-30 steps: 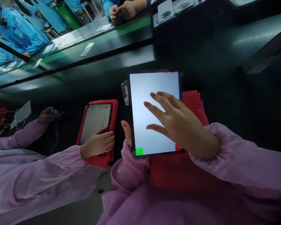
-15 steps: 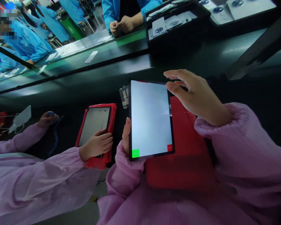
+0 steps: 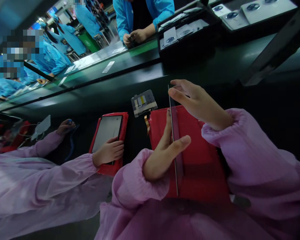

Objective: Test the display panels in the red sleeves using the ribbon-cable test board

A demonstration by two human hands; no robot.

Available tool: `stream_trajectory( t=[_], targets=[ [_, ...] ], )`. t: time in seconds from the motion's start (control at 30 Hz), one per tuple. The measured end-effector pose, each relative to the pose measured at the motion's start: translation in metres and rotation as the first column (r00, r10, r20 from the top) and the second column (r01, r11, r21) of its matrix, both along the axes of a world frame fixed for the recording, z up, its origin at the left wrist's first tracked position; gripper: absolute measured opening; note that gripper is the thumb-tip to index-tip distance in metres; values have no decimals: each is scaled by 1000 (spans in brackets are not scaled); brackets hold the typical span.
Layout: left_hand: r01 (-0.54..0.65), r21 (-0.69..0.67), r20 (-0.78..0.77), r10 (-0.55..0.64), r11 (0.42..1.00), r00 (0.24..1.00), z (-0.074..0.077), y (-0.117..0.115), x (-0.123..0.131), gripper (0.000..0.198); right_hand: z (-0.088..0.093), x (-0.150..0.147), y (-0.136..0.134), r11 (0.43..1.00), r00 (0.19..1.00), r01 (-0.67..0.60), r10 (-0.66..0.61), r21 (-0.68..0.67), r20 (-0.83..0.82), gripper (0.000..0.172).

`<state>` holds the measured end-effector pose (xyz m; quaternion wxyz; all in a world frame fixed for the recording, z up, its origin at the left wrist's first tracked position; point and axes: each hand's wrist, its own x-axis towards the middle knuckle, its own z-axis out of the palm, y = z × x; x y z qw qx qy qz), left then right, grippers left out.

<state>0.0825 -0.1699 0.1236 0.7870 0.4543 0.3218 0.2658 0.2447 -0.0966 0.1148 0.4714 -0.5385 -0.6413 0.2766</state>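
Observation:
A thin tablet [image 3: 175,150] stands nearly edge-on to the camera above a red pad [image 3: 202,160], its screen no longer facing me. My left hand [image 3: 165,150] grips it near the middle of its long side, thumb over the edge and fingers behind. At its top edge, my right hand [image 3: 193,103] has thumb and fingertips pinched on the corner. Just beyond the pad's far left corner lies a small metal-framed part [image 3: 143,103] with a yellow strip, and an orange flex strip [image 3: 147,125] sticks out beside the pad.
To the left, a co-worker's hand [image 3: 109,151] rests on another tablet [image 3: 106,131] on a red pad. Black bins [image 3: 190,45] with white cards stand beyond the green bench [image 3: 90,78]. A dark metal bar [image 3: 272,56] slants at the right. People in blue sit opposite.
The tablet has turned from screen-up to edge-on. My left hand has moved right with it, and my right hand slightly left and down. The metal-framed part is now uncovered.

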Motion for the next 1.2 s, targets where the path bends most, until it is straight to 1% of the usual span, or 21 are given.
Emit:
stream_trajectory(
  t=[0.03,0.1,0.17,0.2,0.23,0.27,0.3,0.33,0.37,0.4,0.43,0.5,0.53,0.6,0.7,0.8,1.0,1.2],
  targets=[
    [-2,46,-19,3,999,1000,0,0,1,84,1,1,0,1000,1000,20,-20,10,14,54],
    [15,130,-54,-8,991,999,-4,1,1,79,1,3,1,999,999,38,-39,28,36,53],
    [41,216,-76,-25,976,997,-11,8,-4,65,0,4,3,998,998,41,-43,46,47,49],
    [37,274,-85,-14,961,996,-15,16,-9,58,-1,5,3,998,998,41,-43,52,50,45],
    [21,353,-107,18,936,994,-18,27,-16,51,-1,6,4,998,998,41,-44,57,54,42],
    [0,451,-149,75,892,986,-22,42,-24,45,-1,6,5,997,997,41,-45,61,58,39],
    [-16,551,-218,163,835,962,-26,60,-33,42,-1,6,5,997,997,43,-47,63,61,37],
    [-21,674,-301,300,739,905,-30,81,-43,39,-1,7,5,997,997,45,-49,60,64,36],
    [34,779,-411,469,626,782,-34,103,-54,36,0,7,4,997,997,46,-49,54,67,36],
    [180,812,-537,587,556,606,-39,125,-64,34,0,7,4,998,996,47,-51,45,68,36],
    [244,788,-596,602,565,530,-45,145,-73,33,1,7,3,998,996,47,-50,36,69,37],
    [325,743,-667,606,585,434,-57,177,-89,33,1,7,3,999,997,42,-44,25,70,39],
    [359,718,-696,596,596,401,-63,187,-94,33,1,7,2,999,997,40,-42,28,68,40],
    [427,673,-738,585,604,335,-75,199,-100,32,0,7,2,999,997,38,-41,38,63,44],
    [520,614,-775,578,594,256,-87,204,-102,32,0,6,3,999,997,45,-46,17,65,50],
    [589,572,-789,580,571,203,-92,204,-102,31,1,6,3,999,996,47,-45,-28,71,53],
    [674,500,-798,591,543,115,-95,207,-106,36,2,5,2,998,997,40,-37,-46,63,52],
    [756,383,-826,563,531,24,-93,211,-103,38,3,4,0,998,998,35,-32,-47,63,52]
  ],
)
